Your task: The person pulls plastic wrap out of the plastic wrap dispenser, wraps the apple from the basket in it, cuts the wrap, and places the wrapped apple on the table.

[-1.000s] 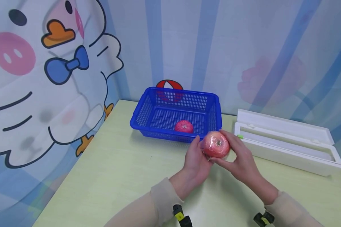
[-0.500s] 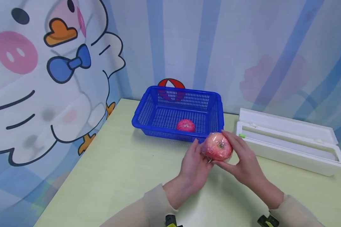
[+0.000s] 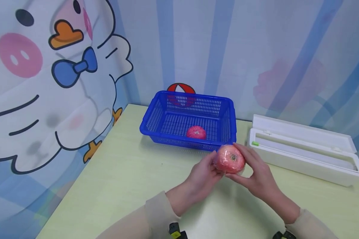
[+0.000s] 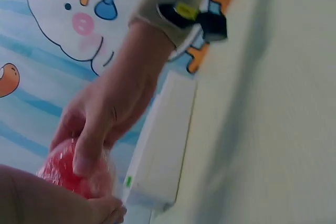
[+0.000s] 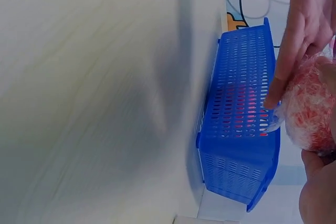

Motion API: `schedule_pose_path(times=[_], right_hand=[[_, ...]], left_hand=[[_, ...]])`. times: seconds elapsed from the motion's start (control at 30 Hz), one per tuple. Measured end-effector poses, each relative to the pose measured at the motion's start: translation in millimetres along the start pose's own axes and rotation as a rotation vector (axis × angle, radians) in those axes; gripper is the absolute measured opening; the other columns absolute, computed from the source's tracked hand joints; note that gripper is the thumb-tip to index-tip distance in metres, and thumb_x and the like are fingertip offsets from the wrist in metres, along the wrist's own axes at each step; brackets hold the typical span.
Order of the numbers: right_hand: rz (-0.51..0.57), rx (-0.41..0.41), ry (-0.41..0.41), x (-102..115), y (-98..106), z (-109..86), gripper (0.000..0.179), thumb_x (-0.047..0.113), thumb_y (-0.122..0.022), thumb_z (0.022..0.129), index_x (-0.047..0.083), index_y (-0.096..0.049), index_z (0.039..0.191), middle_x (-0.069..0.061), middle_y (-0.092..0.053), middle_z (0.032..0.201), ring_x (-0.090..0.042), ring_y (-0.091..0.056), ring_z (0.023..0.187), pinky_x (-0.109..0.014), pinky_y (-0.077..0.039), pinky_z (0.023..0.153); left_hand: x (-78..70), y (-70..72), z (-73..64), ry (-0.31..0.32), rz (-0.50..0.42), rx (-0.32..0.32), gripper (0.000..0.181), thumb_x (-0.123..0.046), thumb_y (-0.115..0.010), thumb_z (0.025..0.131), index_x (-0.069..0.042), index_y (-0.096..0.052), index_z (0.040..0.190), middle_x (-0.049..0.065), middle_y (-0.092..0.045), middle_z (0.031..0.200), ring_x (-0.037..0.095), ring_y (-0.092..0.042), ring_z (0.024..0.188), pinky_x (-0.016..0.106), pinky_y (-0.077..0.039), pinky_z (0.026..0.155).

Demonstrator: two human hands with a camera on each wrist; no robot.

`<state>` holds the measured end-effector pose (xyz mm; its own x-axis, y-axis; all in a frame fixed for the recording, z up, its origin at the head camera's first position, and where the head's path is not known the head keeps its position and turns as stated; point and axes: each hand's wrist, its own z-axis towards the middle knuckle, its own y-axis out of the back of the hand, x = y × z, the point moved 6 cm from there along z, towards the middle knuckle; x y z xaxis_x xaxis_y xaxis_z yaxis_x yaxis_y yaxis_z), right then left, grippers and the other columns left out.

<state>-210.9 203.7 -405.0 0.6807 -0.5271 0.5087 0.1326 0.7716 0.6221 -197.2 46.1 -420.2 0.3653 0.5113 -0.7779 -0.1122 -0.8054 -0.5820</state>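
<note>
Both hands hold an apple (image 3: 229, 159) wrapped in clear film, in front of the basket in the head view. My right hand (image 3: 258, 174) grips it from the right, thumb below and fingers over the top. From the left, my left hand (image 3: 201, 176) cups it, with its thumb along the side and its other fingers partly hidden beneath. The right wrist view shows bunched, wrinkled film (image 5: 310, 106) on the apple's underside, with a loose bit sticking out near a left-hand finger (image 5: 278, 90).
A blue plastic basket (image 3: 176, 136) stands at the back of the table (image 3: 116, 186), holding another red apple (image 3: 196, 132). To its right lies a long white film dispenser box (image 3: 302, 166) with its lid raised. A printed cloth (image 3: 239, 49) hangs behind the table.
The wrapped apple and both hands have come slightly down toward me. The left forearm has swung a little to the left. Basket and box shift slightly with the head view.
</note>
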Motion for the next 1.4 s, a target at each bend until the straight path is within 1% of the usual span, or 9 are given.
schedule_pose_path(times=[0.1,0.3,0.37,0.47,0.6,0.8,1.0,1.2,1.4], right_hand=[[0.017,0.039,-0.035,-1,-2,0.6,0.102,0.003,-0.102,0.065,0.007,-0.054,0.155,-0.013,-0.062,0.145,-0.019,-0.059,0.128,-0.007,-0.042,0.102],[0.059,0.095,-0.076,1,-10,2.7,0.102,0.002,-0.101,0.068,0.01,-0.052,0.157,-0.011,-0.061,0.148,-0.026,-0.06,0.129,-0.01,-0.044,0.101],[0.067,0.108,-0.076,3,-14,2.9,0.103,0.002,-0.101,0.069,0.011,-0.051,0.158,-0.011,-0.061,0.149,-0.027,-0.06,0.13,-0.011,-0.045,0.1],[0.083,0.124,-0.074,5,-20,3.3,0.103,0.001,-0.1,0.069,0.01,-0.051,0.158,-0.012,-0.06,0.15,-0.03,-0.06,0.132,-0.015,-0.048,0.101],[0.109,0.154,-0.079,8,-30,3.9,0.101,0.003,-0.1,0.071,0.011,-0.05,0.159,-0.012,-0.059,0.152,-0.032,-0.06,0.134,-0.024,-0.054,0.1],[0.144,0.182,-0.086,13,-44,8.2,0.098,0.008,-0.099,0.074,0.011,-0.05,0.159,-0.014,-0.059,0.152,-0.032,-0.061,0.134,-0.041,-0.06,0.099],[0.196,0.227,-0.103,21,-62,19.1,0.093,0.013,-0.098,0.077,0.012,-0.051,0.157,-0.011,-0.06,0.152,-0.031,-0.062,0.133,-0.042,-0.059,0.1],[0.221,0.291,-0.107,29,-94,27.7,0.089,0.02,-0.097,0.08,0.009,-0.053,0.156,-0.011,-0.06,0.152,-0.031,-0.062,0.133,-0.041,-0.059,0.101],[0.219,0.309,-0.095,32,-120,35.5,0.087,0.022,-0.098,0.079,0.008,-0.055,0.153,-0.01,-0.061,0.151,-0.029,-0.062,0.131,-0.041,-0.059,0.101]], left_hand=[[-6.8,13.1,-3.3,0.009,0.175,0.008,0.057,-0.03,-0.042,0.115,0.008,-0.042,0.157,0.025,-0.049,0.158,0.038,-0.043,0.152,0.047,-0.031,0.127],[-28.1,33.8,-1.8,-0.069,0.575,-0.044,0.058,-0.038,-0.061,0.11,-0.001,-0.053,0.154,0.014,-0.06,0.151,0.032,-0.059,0.139,0.045,-0.046,0.117],[-32.5,38.1,-1.3,-0.089,0.665,-0.057,0.059,-0.04,-0.066,0.107,-0.006,-0.056,0.154,0.01,-0.062,0.15,0.029,-0.061,0.138,0.044,-0.048,0.116],[-37.1,42.4,-2.9,-0.118,0.768,-0.057,0.055,-0.041,-0.068,0.106,-0.011,-0.06,0.151,0.006,-0.065,0.146,0.028,-0.061,0.138,0.045,-0.05,0.114],[-39.5,50.0,-5.3,-0.141,0.844,-0.055,0.051,-0.042,-0.069,0.105,-0.012,-0.064,0.147,0.005,-0.067,0.144,0.028,-0.061,0.137,0.046,-0.051,0.113],[-43.5,61.7,-8.7,-0.148,0.878,-0.036,0.05,-0.041,-0.067,0.106,-0.01,-0.065,0.146,0.008,-0.068,0.143,0.029,-0.061,0.136,0.047,-0.051,0.112],[-56.0,81.1,-12.6,-0.112,0.928,-0.042,0.053,-0.045,-0.067,0.106,-0.011,-0.065,0.145,0.007,-0.067,0.142,0.031,-0.06,0.137,0.049,-0.051,0.112],[-68.1,110.1,-20.5,-0.055,0.986,-0.067,0.047,-0.042,-0.065,0.107,-0.012,-0.067,0.143,0.004,-0.07,0.137,0.027,-0.062,0.131,0.053,-0.051,0.112],[-76.5,132.5,-22.0,0.01,1.037,-0.1,0.049,-0.042,-0.064,0.107,-0.012,-0.065,0.146,0.003,-0.07,0.137,0.024,-0.064,0.126,0.054,-0.051,0.111]])
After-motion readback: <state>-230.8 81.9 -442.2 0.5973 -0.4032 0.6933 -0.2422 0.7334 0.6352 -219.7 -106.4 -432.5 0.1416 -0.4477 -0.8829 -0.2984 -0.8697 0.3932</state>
